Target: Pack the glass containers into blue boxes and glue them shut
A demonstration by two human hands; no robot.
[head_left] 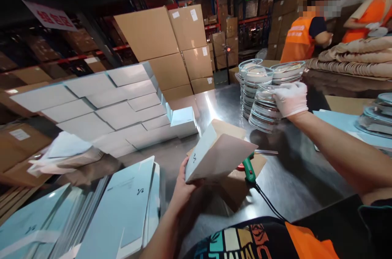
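My left hand [185, 185] is bare and grips a light blue and white cardboard box [220, 155] from below. The box is tilted, with its top open and a flap standing up. My right hand [290, 98], in a white glove, reaches out to a stack of round clear glass dishes [265, 112]. Its fingers close on the rim of the top dish; the fingertips are partly hidden. Below the box lies a green-handled corded tool [249, 169], like a glue gun, beside brown cardboard.
More glass dish stacks [255, 75] stand on the metal table [306, 173]. Finished-looking white boxes [113, 108] are piled at left, behind flat blue cartons [122, 206]. At right are blue sheets [339, 124] and glassware [378, 116]. Two people in orange vests [297, 38] stand beyond.
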